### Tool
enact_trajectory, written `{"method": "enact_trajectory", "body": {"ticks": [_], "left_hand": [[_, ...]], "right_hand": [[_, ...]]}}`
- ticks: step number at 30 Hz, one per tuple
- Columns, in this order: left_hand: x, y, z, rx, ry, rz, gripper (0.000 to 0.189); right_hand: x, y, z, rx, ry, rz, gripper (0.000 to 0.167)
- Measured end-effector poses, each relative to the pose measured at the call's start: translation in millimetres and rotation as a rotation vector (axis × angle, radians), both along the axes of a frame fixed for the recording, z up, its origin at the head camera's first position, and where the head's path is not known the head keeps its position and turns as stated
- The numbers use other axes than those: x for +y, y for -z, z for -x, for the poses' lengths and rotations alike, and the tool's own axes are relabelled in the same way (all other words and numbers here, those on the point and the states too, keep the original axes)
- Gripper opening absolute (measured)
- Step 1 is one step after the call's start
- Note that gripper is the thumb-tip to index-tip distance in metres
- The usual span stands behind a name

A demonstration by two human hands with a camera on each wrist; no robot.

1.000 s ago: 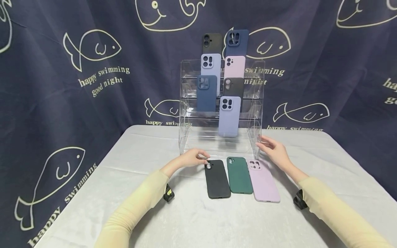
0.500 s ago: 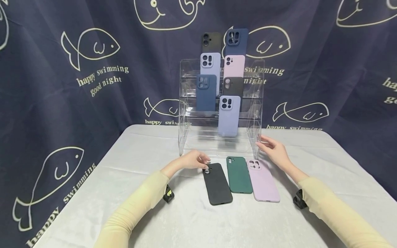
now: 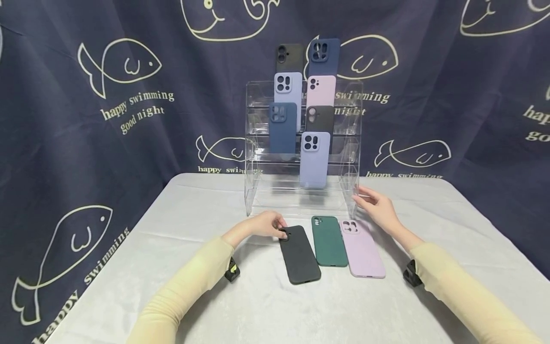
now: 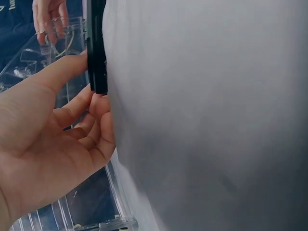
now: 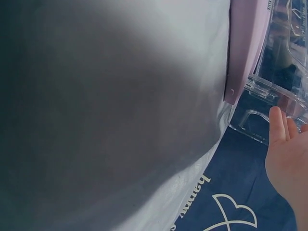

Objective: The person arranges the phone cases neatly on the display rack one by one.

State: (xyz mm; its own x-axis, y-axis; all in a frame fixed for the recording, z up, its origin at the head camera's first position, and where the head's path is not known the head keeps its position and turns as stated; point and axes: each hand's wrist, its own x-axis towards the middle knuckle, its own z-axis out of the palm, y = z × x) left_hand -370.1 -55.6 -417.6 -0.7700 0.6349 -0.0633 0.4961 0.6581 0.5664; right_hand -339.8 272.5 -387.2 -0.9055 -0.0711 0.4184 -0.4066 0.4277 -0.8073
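Note:
My left hand (image 3: pixel 264 223) pinches the top left corner of a black phone case (image 3: pixel 301 258), which lies slanted on the table. In the left wrist view, the thumb is on one face of the dark case (image 4: pixel 97 57) and the fingers are at its end. To its right lie a green phone case (image 3: pixel 329 241) and a light purple phone case (image 3: pixel 365 251). My right hand (image 3: pixel 380 210) touches the right side of the clear display rack (image 3: pixel 275 197), its fingers fairly straight. In the right wrist view, that hand (image 5: pixel 291 163) partly covers the rack's edge.
Several phone cases stand in two columns on the rack's tiers, including a lilac-blue case (image 3: pixel 314 165) and a blue case (image 3: pixel 282 134). A white cloth covers the table (image 3: pixel 258 306). Behind hangs a dark blue curtain (image 3: pixel 129 114) with fish drawings.
The black case has slid toward me and tilted a little, its top edge now farther from the rack, with my left hand at its corner. My right hand stays by the rack.

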Motion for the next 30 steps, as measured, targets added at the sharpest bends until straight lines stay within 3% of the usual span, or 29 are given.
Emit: {"method": "enact_trajectory", "body": {"ticks": [10,16,23,30], "left_hand": [[0.9,-2.1,-2.2,0.071,0.034,0.010,0.022],[-4.7,-5.1,-1.1,0.062,0.021,-0.039,0.025],[-9.9,-7.3,0.8,-0.043,-0.051,-0.205,0.030],[-13.9,-11.9,-1.3,0.051,-0.132,-0.340,0.036]], "right_hand": [[-0.6,-0.3,0.5,0.017,0.020,-0.021,0.044],[-0.5,0.3,0.1,0.014,0.033,-0.037,0.044],[-0.9,0.4,0.5,0.019,0.026,-0.045,0.044],[0.8,1.7,1.2,0.015,0.005,-0.010,0.044]]}}
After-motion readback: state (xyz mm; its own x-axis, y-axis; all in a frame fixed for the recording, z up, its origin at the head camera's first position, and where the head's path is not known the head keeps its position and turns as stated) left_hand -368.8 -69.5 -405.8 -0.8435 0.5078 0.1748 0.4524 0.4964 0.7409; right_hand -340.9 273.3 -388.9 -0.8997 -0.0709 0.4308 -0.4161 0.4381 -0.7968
